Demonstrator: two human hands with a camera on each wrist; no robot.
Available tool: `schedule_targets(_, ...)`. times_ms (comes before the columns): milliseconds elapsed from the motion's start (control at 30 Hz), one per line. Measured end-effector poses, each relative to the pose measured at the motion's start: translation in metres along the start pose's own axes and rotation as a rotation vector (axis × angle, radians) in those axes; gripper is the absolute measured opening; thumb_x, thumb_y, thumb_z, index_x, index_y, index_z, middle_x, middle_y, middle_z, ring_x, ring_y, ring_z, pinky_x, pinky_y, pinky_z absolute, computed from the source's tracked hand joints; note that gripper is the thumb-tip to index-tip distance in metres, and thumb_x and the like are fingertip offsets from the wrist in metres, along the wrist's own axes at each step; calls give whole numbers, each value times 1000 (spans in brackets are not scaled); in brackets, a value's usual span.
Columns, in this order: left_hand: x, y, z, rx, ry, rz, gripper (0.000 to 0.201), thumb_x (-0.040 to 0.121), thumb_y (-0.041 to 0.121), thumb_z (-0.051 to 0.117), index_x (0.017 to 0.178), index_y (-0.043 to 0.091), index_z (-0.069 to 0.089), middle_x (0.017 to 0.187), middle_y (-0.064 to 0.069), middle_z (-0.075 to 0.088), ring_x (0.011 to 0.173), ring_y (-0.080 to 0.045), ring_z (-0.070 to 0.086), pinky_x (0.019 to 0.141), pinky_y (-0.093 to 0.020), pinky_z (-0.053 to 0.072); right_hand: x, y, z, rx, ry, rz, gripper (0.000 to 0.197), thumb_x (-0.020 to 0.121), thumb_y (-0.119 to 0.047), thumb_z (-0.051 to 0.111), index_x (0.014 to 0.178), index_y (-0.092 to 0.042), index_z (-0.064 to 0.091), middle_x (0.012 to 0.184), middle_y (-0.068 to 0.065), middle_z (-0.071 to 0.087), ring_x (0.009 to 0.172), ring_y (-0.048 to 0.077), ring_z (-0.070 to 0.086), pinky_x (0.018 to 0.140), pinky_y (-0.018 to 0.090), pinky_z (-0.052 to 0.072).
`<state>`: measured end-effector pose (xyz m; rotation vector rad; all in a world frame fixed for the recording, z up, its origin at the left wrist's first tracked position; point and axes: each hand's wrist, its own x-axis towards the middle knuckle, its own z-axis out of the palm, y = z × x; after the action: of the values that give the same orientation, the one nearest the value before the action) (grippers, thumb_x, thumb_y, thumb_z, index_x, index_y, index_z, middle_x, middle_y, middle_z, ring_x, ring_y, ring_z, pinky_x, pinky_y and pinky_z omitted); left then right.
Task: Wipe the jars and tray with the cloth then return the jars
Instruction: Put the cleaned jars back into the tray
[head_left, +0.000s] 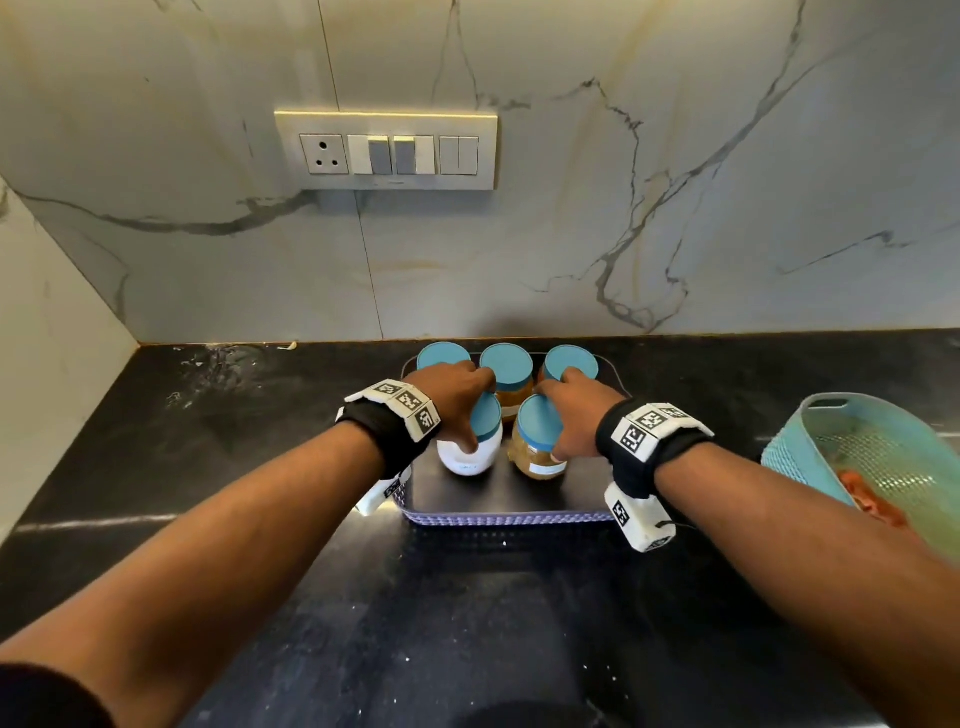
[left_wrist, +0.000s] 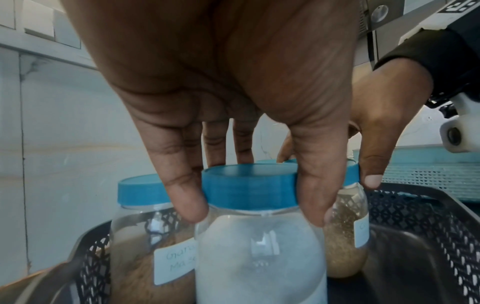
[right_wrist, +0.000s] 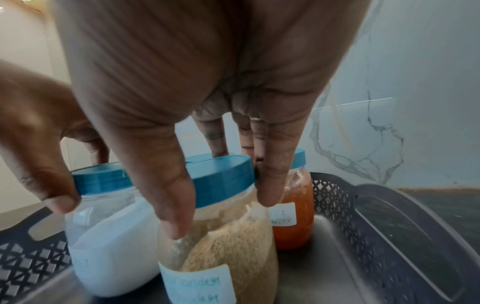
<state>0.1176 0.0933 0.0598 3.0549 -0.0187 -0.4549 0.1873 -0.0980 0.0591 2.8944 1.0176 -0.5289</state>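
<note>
Both hands on ribbed blue lids: left hand (head_left: 451, 388) fingers (left_wrist: 187, 197) grip white-powder jar (head_left: 469, 449), right hand (head_left: 576, 410) grips tan jar (head_left: 537, 452), in perforated plastic tray (head_left: 509, 517).

Jar lids (head_left: 506, 364) blue. Near-left jar (head_left: 470, 452) white contents; near-right jar (head_left: 537, 454) tan. Far-right jar (right_wrist: 293, 216) orange. Tray (head_left: 506, 517) dark grey, lattice sides. Basket (head_left: 852, 447) at right teal mesh. Counter (head_left: 467, 623) black, speckled. Wall (head_left: 675, 208) white marble, grey veins.

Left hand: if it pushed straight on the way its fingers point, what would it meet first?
The left hand points down, already gripping the white-powder jar by its blue lid; going on would likely press that jar against the tray.
</note>
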Motion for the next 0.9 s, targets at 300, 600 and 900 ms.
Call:
schedule_targets(300, 4, 1, 8, -50, 30, -5, 80, 71, 39, 87, 138, 22, 46, 128, -10, 57, 106, -31, 61, 87, -40, 55, 6, 7, 4, 53, 22, 3, 77, 73, -33, 79, 140, -22, 44, 125, 9, 45, 111, 33, 57, 92, 38, 49)
schedule_targets(600, -6, 6, 11, -62, 81, -12, 96, 73, 42, 87, 151, 23, 35, 141, -11, 49, 120, -32, 57, 94, -41, 52, -1, 7, 1, -5, 14, -9, 86, 73, -35, 81, 146, -24, 37, 132, 9, 42, 115, 34, 56, 96, 40, 49)
schedule_targets(900, -55, -2, 25, -116, 234, -5, 37, 92, 23, 70, 128, 22, 64, 122, -1, 67, 111, -22, 65, 94, -35, 52, -44, 30, 4, 142, 185, 92, 23, 78, -37, 75, 83, -27, 55, 90, -4, 61, 80, 16, 58, 72, 35, 53)
